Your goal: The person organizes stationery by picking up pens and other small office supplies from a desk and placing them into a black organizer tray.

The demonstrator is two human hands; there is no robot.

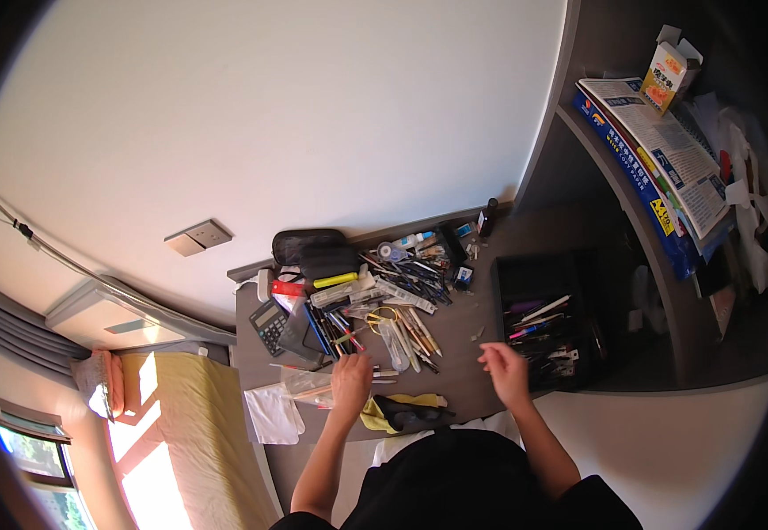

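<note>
Pen pile (423, 332) apart from tray edge (500, 305)

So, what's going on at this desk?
A person in black is sorting out nothing I can name for sure, but both hands are over a cluttered desk. The left hand is at the near edge of a heap of pens; whether it grips anything is unclear. The right hand is by a black tray holding more pens. A calculator lies left of the heap.
</note>
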